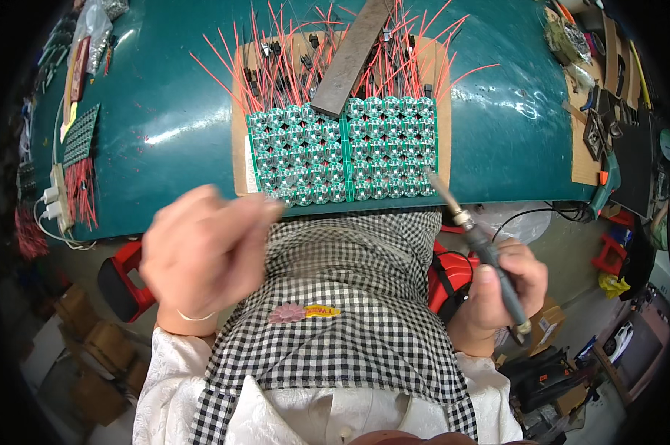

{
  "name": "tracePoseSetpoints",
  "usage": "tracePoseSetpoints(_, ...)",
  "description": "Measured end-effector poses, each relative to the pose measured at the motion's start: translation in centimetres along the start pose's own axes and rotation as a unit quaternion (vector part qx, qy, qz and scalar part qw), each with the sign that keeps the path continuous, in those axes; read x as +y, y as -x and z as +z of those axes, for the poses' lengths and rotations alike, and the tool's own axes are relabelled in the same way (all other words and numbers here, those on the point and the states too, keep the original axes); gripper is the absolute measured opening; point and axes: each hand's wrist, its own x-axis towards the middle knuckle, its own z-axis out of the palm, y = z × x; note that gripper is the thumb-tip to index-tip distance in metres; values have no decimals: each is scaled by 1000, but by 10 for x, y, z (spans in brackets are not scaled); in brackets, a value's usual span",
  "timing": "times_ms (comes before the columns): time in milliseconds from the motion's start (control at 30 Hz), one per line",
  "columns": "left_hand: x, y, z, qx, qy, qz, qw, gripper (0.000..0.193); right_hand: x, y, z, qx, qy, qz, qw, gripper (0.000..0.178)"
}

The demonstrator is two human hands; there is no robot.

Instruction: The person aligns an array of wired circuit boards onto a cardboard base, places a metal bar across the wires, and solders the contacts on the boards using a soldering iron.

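My right hand point(526, 276) is closed round the dark handle of a soldering iron point(489, 252). The iron's metal tip points up and left, close to the lower right corner of the green circuit board panels point(390, 148). My left hand point(201, 252) is blurred, its fingers curled and pinched near the panels' lower left corner; whatever they hold is too smeared to name. Many small round boards make up the panels. Red wires point(239, 81) with black connectors fan out behind them. A flat metal bar point(350, 63) lies slantwise across wires and panel edge.
A cardboard sheet point(241, 159) lies under the panels on the green table point(164, 141). At left are another wired panel point(81, 137) and a power strip point(61, 196) with white plugs. Tools and a hot-glue gun point(608, 182) sit at right. Red stools point(127, 278) stand below.
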Motion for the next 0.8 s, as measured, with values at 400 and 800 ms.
tracePoseSetpoints(400, -25, -52, -124, 419, -200, 151, 873, 13, 6, -9, -11, 53, -44, -2, 998, 31)
tracePoseSetpoints(800, -1, -13, 75, -92, 94, -47, 990, 18, 4, -26, 12, -111, 65, -52, 990, 31)
